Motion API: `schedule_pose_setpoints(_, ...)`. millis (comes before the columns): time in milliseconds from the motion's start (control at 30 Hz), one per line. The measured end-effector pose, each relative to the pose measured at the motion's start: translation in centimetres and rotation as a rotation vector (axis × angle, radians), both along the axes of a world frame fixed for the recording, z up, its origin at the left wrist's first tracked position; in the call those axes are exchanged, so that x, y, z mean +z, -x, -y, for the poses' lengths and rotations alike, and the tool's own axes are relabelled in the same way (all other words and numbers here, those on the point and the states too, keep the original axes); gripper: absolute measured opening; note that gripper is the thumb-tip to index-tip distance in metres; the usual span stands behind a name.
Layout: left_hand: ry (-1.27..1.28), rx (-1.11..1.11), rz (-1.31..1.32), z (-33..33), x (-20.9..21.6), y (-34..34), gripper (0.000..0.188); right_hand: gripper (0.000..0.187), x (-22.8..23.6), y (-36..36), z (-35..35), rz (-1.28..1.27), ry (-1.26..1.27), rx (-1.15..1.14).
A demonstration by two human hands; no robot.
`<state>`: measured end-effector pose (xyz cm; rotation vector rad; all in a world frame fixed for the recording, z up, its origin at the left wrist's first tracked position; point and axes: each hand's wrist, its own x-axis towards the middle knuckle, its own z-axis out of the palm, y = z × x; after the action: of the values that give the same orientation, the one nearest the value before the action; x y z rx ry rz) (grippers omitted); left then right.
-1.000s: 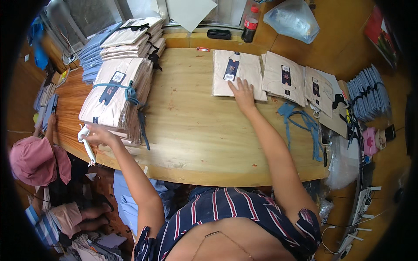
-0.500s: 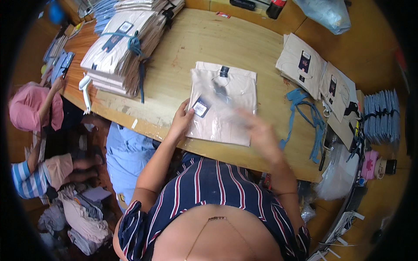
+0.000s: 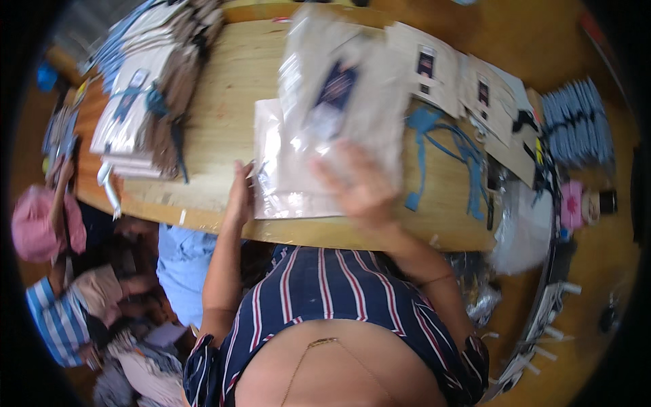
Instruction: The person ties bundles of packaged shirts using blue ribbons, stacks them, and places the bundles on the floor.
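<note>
A pale pink folded garment in a clear plastic bag [image 3: 376, 81], with a dark tag, is tilted up over the table and smeared by motion. My right hand [image 3: 363, 186] has its blurred fingers over the lower end of this bag, gripping it. Beneath it a second bagged pale garment [image 3: 268, 146] lies flat, partly covered. My left hand [image 3: 240, 195] stands on edge at the left side of the lower bag, fingers extended upward and not wrapped round anything.
A tall stack of bagged garments [image 3: 129, 132], tied with blue cloth, stands at left by a white handheld tool [image 3: 108, 186]. Right are bagged garments [image 3: 434, 88], blue cloth strips [image 3: 468, 163] and a bundled blue stack [image 3: 576, 129]. A person in a pink hat [image 3: 44, 220] works far left.
My right hand has brought the tagged bag up and over the lower one, face showing. My left hand has let go of the lower bag's edge. The whole view has shifted.
</note>
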<state>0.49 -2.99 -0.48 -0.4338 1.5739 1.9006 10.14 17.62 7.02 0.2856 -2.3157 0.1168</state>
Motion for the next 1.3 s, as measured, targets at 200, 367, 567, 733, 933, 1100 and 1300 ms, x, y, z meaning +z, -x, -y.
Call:
schedule_pose_setpoints(200, 0.188, -0.24, -0.576, -1.5, -2.5, -0.8, 0.053, 0.04, -5.7, -0.8, 0.2, 0.597, 0.46, 0.163)
schedule_pose_setpoints(367, 0.208, -0.339, -0.62, -0.7, -2.9, -3.3, 0.058, 0.037, -5.5, 0.1, -12.0, 0.546, 0.454, -1.03)
schedule_pose_setpoints(567, 0.777, -0.549, -1.247, -3.5, 6.0, -4.3, 0.084, 0.017, -4.2, -1.9, -8.8, 0.889, 1.109, 0.035)
schedule_pose_setpoints(733, -0.144, -1.094, -0.625, -5.1, 10.1, -5.4, 0.048, 0.013, 7.1, -3.8, -5.0, 0.883, 0.649, 0.565)
schedule_pose_setpoints(933, 0.046, -1.182, -0.514, 0.0, 10.2, 2.6, 0.026, 0.01, 5.8, -2.6, -17.6, 0.795, 0.828, -0.204)
schedule_pose_setpoints(1100, 0.304, -0.289, -0.461, -3.5, 1.4, 11.7, 0.029, 0.017, -6.4, 8.1, -18.7, 0.796, 1.174, -0.233)
schedule_pose_setpoints(1300, 0.278, -0.102, -0.283, -6.0, -3.5, 13.1, 0.026, 0.02, -14.3, 13.5, -15.2, 0.703, 1.39, -0.21)
